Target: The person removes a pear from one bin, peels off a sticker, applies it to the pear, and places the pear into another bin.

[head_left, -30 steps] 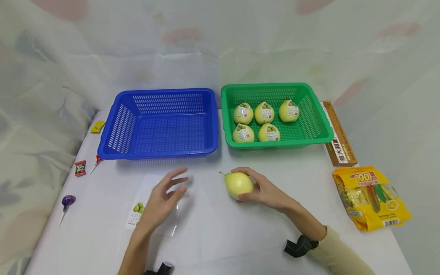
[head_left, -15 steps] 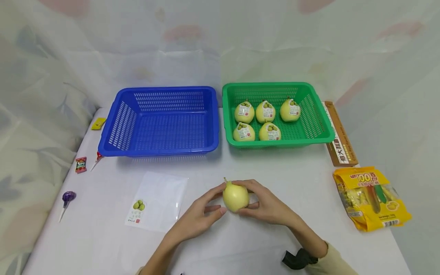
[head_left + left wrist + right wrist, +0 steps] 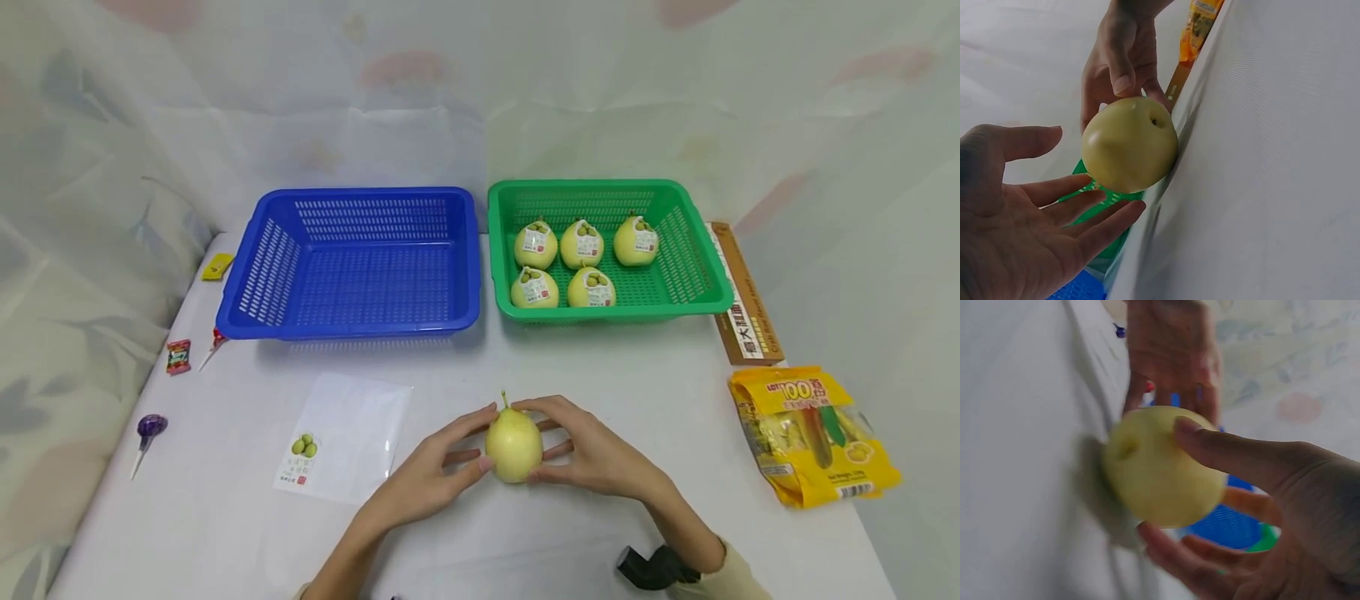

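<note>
A yellow-green pear (image 3: 513, 446) with its stem up stands just over the white table. My right hand (image 3: 603, 454) grips it from the right; in the right wrist view the thumb (image 3: 1210, 440) presses on its side, fingers curled round the other side. At the pear's left, my left hand (image 3: 431, 475) has its fingers loosely extended; in the left wrist view the thumb (image 3: 1032, 140) is apart from the pear and the fingertips reach close to it. Whether they touch is unclear. Left of my left hand lies a clear plastic bag (image 3: 352, 425) with a printed pear label.
Behind stand a blue basket (image 3: 371, 287) with nothing in it and a green basket (image 3: 660, 287) holding several labelled pears. On the right lie a brown box (image 3: 750, 308) and a yellow candy bag (image 3: 817, 437). A purple lollipop (image 3: 150, 429) and small sweets line the left.
My left hand has come from above the plastic bag to the pear's left side. The right hand has brought the pear nearer to me and turned it so the stem points up.
</note>
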Demonstrator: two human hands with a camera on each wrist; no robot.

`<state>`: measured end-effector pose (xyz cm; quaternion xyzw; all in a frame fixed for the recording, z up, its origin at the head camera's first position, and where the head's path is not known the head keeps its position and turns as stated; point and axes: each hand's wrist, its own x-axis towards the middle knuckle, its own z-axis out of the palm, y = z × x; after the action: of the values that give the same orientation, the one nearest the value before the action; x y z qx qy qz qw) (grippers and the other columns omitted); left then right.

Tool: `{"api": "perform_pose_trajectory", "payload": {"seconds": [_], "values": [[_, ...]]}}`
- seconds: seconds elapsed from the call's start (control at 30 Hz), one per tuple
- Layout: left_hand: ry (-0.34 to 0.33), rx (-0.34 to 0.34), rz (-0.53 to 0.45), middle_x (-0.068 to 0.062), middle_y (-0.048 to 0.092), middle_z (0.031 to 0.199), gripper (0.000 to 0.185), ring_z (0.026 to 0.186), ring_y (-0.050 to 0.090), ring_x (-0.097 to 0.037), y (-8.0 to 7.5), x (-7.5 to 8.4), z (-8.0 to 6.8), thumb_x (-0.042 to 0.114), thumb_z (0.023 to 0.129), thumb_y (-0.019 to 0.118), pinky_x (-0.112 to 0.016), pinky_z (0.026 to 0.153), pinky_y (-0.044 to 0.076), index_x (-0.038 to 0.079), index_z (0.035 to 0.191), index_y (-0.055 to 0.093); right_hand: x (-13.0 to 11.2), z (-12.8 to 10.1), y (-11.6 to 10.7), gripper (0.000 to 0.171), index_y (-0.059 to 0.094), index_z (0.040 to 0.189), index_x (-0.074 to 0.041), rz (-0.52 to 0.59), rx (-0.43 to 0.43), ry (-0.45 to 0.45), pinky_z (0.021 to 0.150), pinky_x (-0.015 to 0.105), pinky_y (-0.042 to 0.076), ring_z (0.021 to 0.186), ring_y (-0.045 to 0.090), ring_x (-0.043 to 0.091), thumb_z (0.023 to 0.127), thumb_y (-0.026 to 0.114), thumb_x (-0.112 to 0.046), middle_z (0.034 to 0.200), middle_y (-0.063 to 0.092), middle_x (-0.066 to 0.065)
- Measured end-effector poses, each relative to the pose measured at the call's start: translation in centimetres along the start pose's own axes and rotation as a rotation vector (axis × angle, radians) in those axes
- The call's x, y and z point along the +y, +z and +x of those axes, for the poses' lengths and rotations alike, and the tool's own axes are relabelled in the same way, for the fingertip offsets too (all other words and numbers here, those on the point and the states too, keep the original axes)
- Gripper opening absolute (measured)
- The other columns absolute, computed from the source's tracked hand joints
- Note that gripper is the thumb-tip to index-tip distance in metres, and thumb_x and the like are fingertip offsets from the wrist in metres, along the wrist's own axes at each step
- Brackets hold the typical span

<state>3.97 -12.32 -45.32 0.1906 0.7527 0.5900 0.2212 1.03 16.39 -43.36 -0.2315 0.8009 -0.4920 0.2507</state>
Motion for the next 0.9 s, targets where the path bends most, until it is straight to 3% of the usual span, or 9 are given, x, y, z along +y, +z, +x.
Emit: {"api": "perform_pose_trajectory", "payload": {"seconds": [0.17,0.33,0.57,0.73,0.9], "values": [[0.0,-0.019,0.0,-0.008,0.041,0.175,0.06,0.16,0.045,-0.031,-0.1,0.1,-0.6,0.022,0.109,0.067,-0.045,0.119,0.056,0.014,0.165,0.045,-1.4,-0.4,-0.9,0.085,0.051,0.159,-0.027,-0.086,-0.003,0.041,0.093,0.03,0.068,0.135,0.066,0.034,0.086,0.094,-0.033,0.155,0.055,0.007],[-0.015,-0.038,-0.003,-0.003,0.047,0.171,0.062,0.154,0.053,-0.03,0.1,0.0,-0.9,0.023,0.109,0.068,-0.043,0.119,0.057,0.019,0.166,0.044,-1.6,-0.2,-0.6,0.082,0.053,0.158,-0.026,-0.12,-0.035,0.024,0.09,0.028,0.068,0.134,0.064,0.03,0.087,0.094,-0.028,0.154,0.055,0.006],[-0.022,-0.039,-0.062,-0.008,0.04,0.175,0.068,0.155,0.05,-0.038,0.2,-0.5,-0.3,0.022,0.108,0.069,-0.038,0.117,0.057,0.018,0.169,0.038,-0.4,1.0,0.0,0.078,0.055,0.156,-0.023,-0.077,-0.018,-0.043,0.084,0.027,0.069,0.131,0.062,0.027,0.088,0.092,-0.015,0.153,0.059,0.005],[-0.015,0.005,-0.059,-0.011,0.032,0.179,0.072,0.159,0.043,-0.043,-0.3,-0.6,0.4,0.021,0.108,0.069,-0.042,0.118,0.056,0.015,0.17,0.034,0.3,2.5,-0.5,0.076,0.054,0.157,-0.02,-0.053,0.025,-0.101,0.086,0.027,0.068,0.129,0.066,0.033,0.09,0.089,-0.013,0.159,0.057,0.008],[-0.003,0.015,-0.038,-0.01,0.032,0.179,0.071,0.158,0.045,-0.042,-1.0,-0.6,0.3,0.022,0.108,0.068,-0.047,0.117,0.057,0.015,0.17,0.035,0.5,3.2,-0.9,0.075,0.054,0.157,-0.02,-0.046,0.055,-0.113,0.088,0.028,0.068,0.133,0.067,0.037,0.091,0.089,-0.014,0.162,0.055,0.008]]}}
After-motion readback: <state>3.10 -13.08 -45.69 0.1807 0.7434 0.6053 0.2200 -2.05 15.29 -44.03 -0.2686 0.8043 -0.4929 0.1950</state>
